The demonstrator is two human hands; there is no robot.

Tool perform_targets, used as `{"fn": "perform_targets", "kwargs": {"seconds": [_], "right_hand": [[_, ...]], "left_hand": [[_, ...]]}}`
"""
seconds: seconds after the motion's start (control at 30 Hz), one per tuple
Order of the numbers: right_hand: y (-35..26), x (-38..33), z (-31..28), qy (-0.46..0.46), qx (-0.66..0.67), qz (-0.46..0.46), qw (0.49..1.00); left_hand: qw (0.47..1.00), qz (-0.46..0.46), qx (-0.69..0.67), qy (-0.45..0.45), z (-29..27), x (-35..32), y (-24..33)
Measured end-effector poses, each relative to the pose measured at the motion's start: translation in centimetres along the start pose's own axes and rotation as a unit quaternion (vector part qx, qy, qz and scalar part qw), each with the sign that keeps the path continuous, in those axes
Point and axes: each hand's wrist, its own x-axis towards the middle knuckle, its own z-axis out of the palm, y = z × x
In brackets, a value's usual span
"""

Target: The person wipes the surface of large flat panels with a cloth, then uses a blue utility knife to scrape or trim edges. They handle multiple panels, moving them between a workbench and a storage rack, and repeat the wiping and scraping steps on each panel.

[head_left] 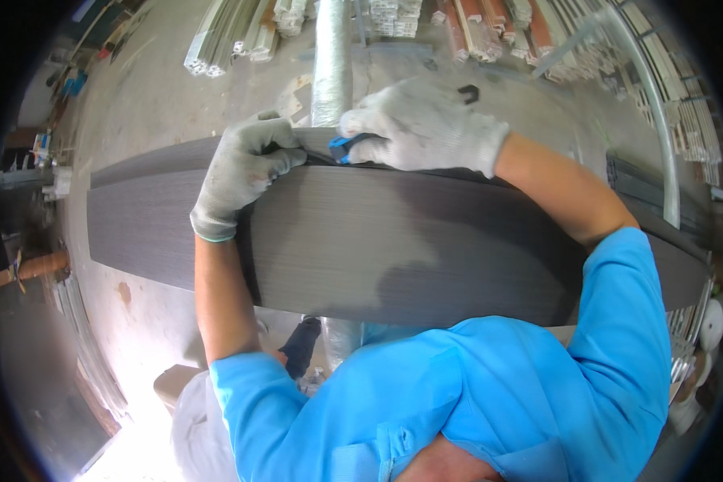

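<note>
A long dark grey wood-grain panel (337, 233) lies crosswise in front of me, with a second dark board (157, 161) along its far side. At the far edge, my gloved right hand (418, 124) is closed around a small blue-and-black hand tool (343, 148); its exact kind is hard to tell. My left hand (249, 165), also gloved, bends over the same edge with fingers curled, close to the left of the tool. Something dark and thin spans the gap between the hands. What the left fingertips pinch is hidden.
Beyond the panel stands a plastic-wrapped post (331, 64). Bundles of pale profiles (233, 36) and reddish-brown profiles (478, 32) lie on the concrete floor (136, 96). At the right are a metal rail (659, 104) and dark stacked boards (643, 189).
</note>
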Motion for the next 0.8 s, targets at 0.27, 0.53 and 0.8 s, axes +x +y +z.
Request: {"fn": "perform_targets", "kwargs": {"seconds": [0.27, 0.53, 0.8], "right_hand": [[3.5, -12.9, -4.5, 0.007, -0.017, 0.006, 1.000], [4.5, -24.0, -7.6, 0.043, -0.034, 0.136, 0.989], [3.7, -12.4, -3.4, 0.043, -0.030, 0.012, 0.999]], "left_hand": [[1.000, -0.011, -0.005, -0.013, -0.3, -0.1, -0.8], [0.998, -0.057, 0.026, 0.015, 0.3, 0.0, -0.2], [0.999, -0.032, 0.001, -0.006, 0.3, 0.5, -0.5]]}}
